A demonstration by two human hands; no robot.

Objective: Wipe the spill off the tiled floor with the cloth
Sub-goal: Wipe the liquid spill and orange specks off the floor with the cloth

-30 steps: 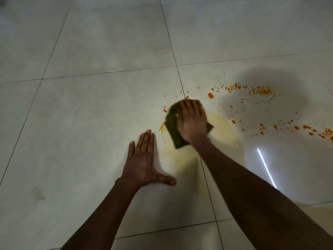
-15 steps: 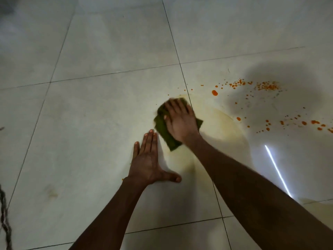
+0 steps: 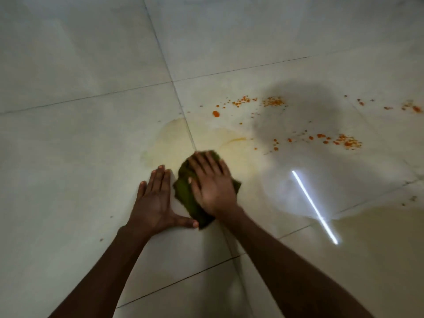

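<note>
A dark green cloth (image 3: pixel 187 196) lies crumpled on the pale tiled floor (image 3: pixel 68 157). My right hand (image 3: pixel 212 183) presses flat on top of it, fingers spread, covering most of it. My left hand (image 3: pixel 156 200) rests flat on the tile just left of the cloth, its thumb touching the cloth's near corner. A yellowish wet smear (image 3: pixel 169 141) spreads on the floor beyond the cloth. Orange spill specks (image 3: pixel 273 101) dot the tile farther back, with more orange specks (image 3: pixel 346 142) to the right.
A bright white strip of reflected light (image 3: pixel 314 206) crosses the tile to the right of my right arm. A round shadow (image 3: pixel 298 115) falls over the speckled area. More orange flecks (image 3: pixel 410 107) lie at the far right edge. Grout lines cross under the cloth.
My right hand has dragged the cloth back toward me and next to my left hand. A yellowish smear now shows where the cloth was. The view shifted as my head moved.
</note>
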